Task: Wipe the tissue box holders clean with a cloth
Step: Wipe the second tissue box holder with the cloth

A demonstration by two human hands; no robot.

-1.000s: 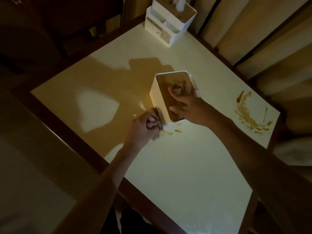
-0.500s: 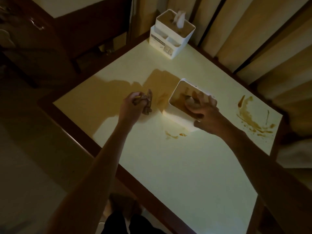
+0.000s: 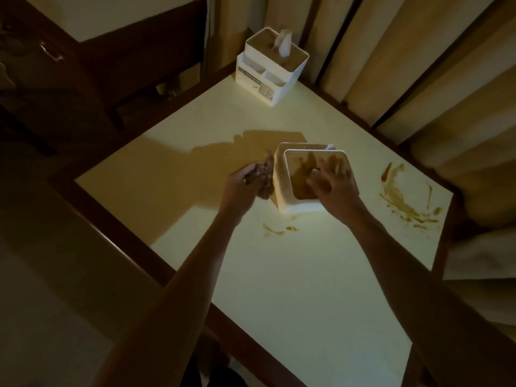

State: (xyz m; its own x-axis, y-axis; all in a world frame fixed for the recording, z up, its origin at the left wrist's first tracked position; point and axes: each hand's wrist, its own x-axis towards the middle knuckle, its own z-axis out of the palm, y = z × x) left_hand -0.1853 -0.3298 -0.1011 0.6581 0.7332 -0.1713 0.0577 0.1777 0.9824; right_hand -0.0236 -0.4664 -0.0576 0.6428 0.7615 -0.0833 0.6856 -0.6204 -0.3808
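The holder (image 3: 284, 188) sits mid-table, and half a second ago your cloth (image 3: 264, 180) was clear of it; now it touches the holder's 9 o'clock wall, so wiping resumes. Your left hand (image 3: 244, 188) bunches the cloth in curled fingers; your right hand (image 3: 333, 185) rests on top, fingers spread. Stains remain at 3 o'clock on the table (image 3: 279, 275)

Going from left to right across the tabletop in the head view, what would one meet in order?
Left hand gripping a crumpled brown cloth → soiled white tissue box holder → right hand resting on its top → brown smeared stain on the pale table.
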